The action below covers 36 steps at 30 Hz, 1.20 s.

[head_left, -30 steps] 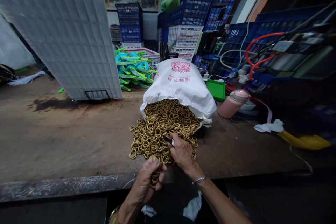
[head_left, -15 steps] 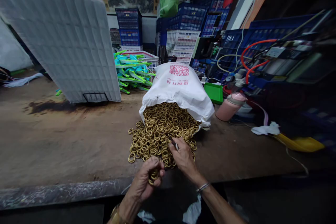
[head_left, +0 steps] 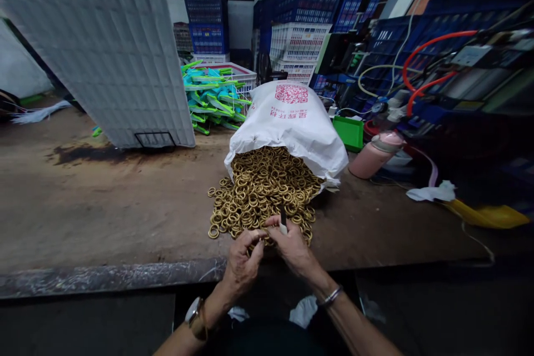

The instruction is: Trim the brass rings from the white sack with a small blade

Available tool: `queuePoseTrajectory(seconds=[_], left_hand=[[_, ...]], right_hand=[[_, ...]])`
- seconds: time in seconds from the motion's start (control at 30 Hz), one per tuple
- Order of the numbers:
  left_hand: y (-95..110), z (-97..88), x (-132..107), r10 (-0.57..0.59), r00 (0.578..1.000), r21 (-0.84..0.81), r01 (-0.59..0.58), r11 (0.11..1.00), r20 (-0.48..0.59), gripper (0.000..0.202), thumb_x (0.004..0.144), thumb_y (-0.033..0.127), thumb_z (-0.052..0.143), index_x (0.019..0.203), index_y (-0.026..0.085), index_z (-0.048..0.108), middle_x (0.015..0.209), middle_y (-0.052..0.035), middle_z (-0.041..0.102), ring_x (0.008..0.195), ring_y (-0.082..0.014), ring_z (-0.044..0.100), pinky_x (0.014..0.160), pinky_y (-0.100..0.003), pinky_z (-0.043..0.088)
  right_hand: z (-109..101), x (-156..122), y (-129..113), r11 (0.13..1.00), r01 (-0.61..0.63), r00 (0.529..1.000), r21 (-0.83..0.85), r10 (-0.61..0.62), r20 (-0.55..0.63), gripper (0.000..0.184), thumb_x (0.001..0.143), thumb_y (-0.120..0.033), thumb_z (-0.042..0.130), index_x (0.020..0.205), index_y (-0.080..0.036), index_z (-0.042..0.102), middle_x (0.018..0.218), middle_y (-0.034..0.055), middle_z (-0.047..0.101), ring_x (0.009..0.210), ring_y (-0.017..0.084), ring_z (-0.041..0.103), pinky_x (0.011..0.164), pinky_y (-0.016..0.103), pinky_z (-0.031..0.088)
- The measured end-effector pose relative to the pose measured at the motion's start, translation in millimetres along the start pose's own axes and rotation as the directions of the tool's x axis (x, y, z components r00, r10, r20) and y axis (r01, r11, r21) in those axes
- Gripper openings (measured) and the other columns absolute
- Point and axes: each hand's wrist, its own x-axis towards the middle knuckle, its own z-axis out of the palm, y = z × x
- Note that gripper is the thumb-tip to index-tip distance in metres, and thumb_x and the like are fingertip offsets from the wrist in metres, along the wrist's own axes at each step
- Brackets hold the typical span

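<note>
A heap of gold-coloured rings (head_left: 267, 189) spills from the mouth of a white woven sack (head_left: 292, 117) onto the table. At the heap's front edge my left hand (head_left: 244, 261) is closed, its curled fingers around rings that are mostly hidden now. My right hand (head_left: 294, 247) grips a small slim tool (head_left: 283, 221) with a dark upper end and a pale lower part; its exact kind is unclear. The thumbs and fingertips of both hands meet close together in front of the heap. Whatever is pinched between them is too small to make out.
A tall white padded panel (head_left: 104, 50) stands on the table (head_left: 137, 222) at left. Green and blue plastic pieces (head_left: 214, 97) lie piled behind. On the right are a pink bottle (head_left: 375, 154), a green tray (head_left: 349, 133) and equipment with orange hoses (head_left: 434, 39). Stacked crates (head_left: 300, 41) fill the back.
My left hand has turned and moved up to my right hand, so the fingertips meet. The tool now points more upright. The view has tilted down slightly.
</note>
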Motion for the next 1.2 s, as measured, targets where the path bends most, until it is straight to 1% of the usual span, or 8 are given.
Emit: queuePoseTrajectory(seconds=[0.17, 0.27, 0.33, 0.47, 0.77, 0.9, 1.0, 1.2], left_hand=[[3, -1.4, 1, 0.066, 0.997, 0.096, -0.071, 0.993, 0.049, 0.015, 0.071, 0.017, 0.058, 0.081, 0.020, 0.068, 0.080, -0.0055, 0.065, 0.078, -0.0185, 0.056, 0.077, -0.027, 0.040], [6, 0.9, 2, 0.023, 0.999, 0.081, -0.026, 0.996, 0.042, 0.009, 0.073, 0.022, 0.057, 0.072, 0.017, 0.064, 0.071, -0.0026, 0.062, 0.070, -0.0151, 0.054, 0.068, -0.024, 0.041], [7, 2.5, 2, -0.087, 0.995, 0.020, 0.086, 0.996, 0.049, 0.013, 0.074, 0.027, 0.057, 0.068, 0.016, 0.059, 0.060, 0.0009, 0.055, 0.055, -0.0106, 0.049, 0.055, -0.020, 0.040], [5, 2.6, 1, -0.328, 0.930, -0.110, 0.348, 0.931, 0.167, 0.024, 0.074, 0.040, 0.055, 0.073, 0.017, 0.050, 0.047, 0.0074, 0.042, 0.035, -0.0043, 0.032, 0.035, -0.016, 0.025], [8, 0.0, -3, -0.380, 0.886, -0.368, 0.458, 0.809, 0.267, 0.027, 0.072, 0.042, 0.058, 0.076, 0.018, 0.045, 0.058, 0.0071, 0.046, 0.035, -0.0013, 0.033, 0.033, -0.012, 0.021], [7, 0.6, -4, -0.380, 0.896, -0.381, 0.442, 0.812, 0.228, 0.028, 0.071, 0.042, 0.059, 0.076, 0.019, 0.044, 0.056, 0.0077, 0.046, 0.035, -0.0016, 0.034, 0.032, -0.012, 0.021], [4, 1.3, -5, -0.351, 0.913, -0.375, 0.406, 0.833, 0.207, 0.027, 0.072, 0.042, 0.057, 0.075, 0.019, 0.043, 0.049, 0.0092, 0.041, 0.034, -0.0021, 0.032, 0.033, -0.013, 0.022], [10, 2.7, -5, -0.380, 0.905, -0.361, 0.424, 0.830, 0.189, 0.027, 0.072, 0.041, 0.057, 0.072, 0.019, 0.042, 0.049, 0.0092, 0.041, 0.034, -0.0014, 0.030, 0.034, -0.012, 0.020]], right_hand=[[4, -7, -4, 0.962, -0.199, 0.976, 0.189, 0.178, 0.125, 0.022, 0.068, -0.038, 0.051, 0.078, -0.018, 0.049, 0.050, -0.0106, 0.038, 0.032, 0.002, 0.018, 0.032, 0.017, 0.014], [4, -8, -4, 0.989, -0.111, 0.992, 0.093, 0.105, 0.071, 0.025, 0.069, -0.042, 0.051, 0.070, -0.017, 0.050, 0.052, -0.0081, 0.042, 0.035, 0.003, 0.025, 0.035, 0.018, 0.020], [4, -7, -3, 1.000, -0.019, 0.999, -0.016, 0.019, 0.040, 0.026, 0.069, -0.041, 0.053, 0.066, -0.016, 0.052, 0.053, -0.0065, 0.044, 0.042, 0.004, 0.032, 0.041, 0.018, 0.027], [4, -7, -2, 0.990, 0.050, 0.999, -0.134, -0.046, 0.028, 0.023, 0.068, -0.038, 0.054, 0.064, -0.015, 0.056, 0.055, -0.0038, 0.049, 0.051, 0.008, 0.041, 0.050, 0.019, 0.034], [2, -6, 3, 0.969, 0.158, 0.987, -0.188, -0.151, 0.048, 0.026, 0.077, -0.037, 0.042, 0.063, -0.017, 0.051, 0.053, -0.0037, 0.047, 0.050, 0.009, 0.041, 0.050, 0.020, 0.034], [-3, -12, 8, 0.790, 0.317, 0.945, -0.524, -0.306, 0.110, 0.020, 0.079, -0.023, 0.036, 0.071, -0.018, 0.054, 0.060, -0.0009, 0.053, 0.056, 0.011, 0.046, 0.055, 0.021, 0.032], [-4, -19, 10, 0.633, 0.376, 0.924, -0.676, -0.314, 0.220, 0.021, 0.069, -0.007, 0.037, 0.076, -0.019, 0.053, 0.067, 0.0007, 0.058, 0.062, 0.012, 0.050, 0.058, 0.021, 0.031], [1, -23, 12, 0.433, 0.342, 0.930, -0.834, -0.280, 0.237, 0.032, 0.060, 0.001, 0.038, 0.083, -0.018, 0.051, 0.075, 0.0026, 0.061, 0.067, 0.014, 0.054, 0.058, 0.022, 0.027]])
